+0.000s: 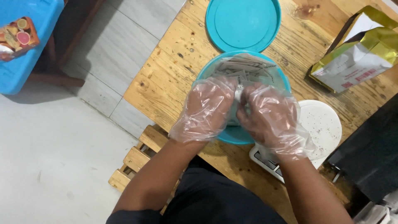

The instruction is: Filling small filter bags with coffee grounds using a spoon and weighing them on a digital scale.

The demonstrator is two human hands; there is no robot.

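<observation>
Head view | left hand (206,108), right hand (271,118) in one tub (236,135) | one lid (243,23)

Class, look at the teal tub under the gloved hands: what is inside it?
The tub holds a heap of small pale sachets. The left hand and right hand cover its near half, so what lies there is hidden.

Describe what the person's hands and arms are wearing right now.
Both the left hand and the right hand wear loose, crinkled, clear plastic disposable gloves ending at the wrists. The forearms are bare; a dark sleeve edge shows near the left elbow.
</observation>
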